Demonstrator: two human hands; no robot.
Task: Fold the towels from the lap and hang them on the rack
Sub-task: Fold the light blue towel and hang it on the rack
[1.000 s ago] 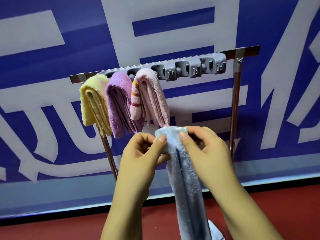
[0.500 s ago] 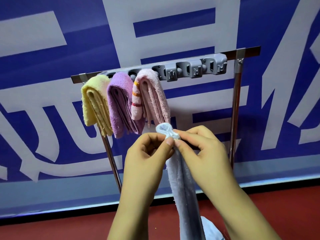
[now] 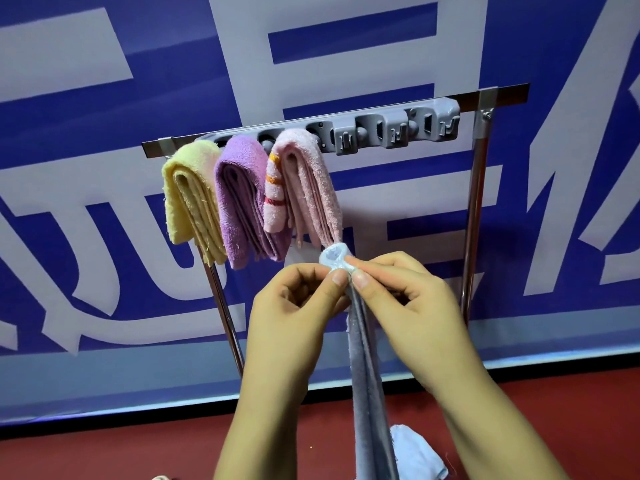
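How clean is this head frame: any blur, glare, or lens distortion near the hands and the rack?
Head view: lighting is even and soft, with no hard shadows. The left hand, right hand and blue towel are sharp, without motion blur. Mild glare streaks run down the rack upright. Wide-angle bowing tilts the rack's bar and curves the banner edges.

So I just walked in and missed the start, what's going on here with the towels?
A person is hanging folded towels on a rack. A yellow towel, a purple towel and a pink towel already hang side by side at its left end. Both hands, left hand and right hand, pinch the top of a light blue towel just below the pink one; it is not yet on the rack.
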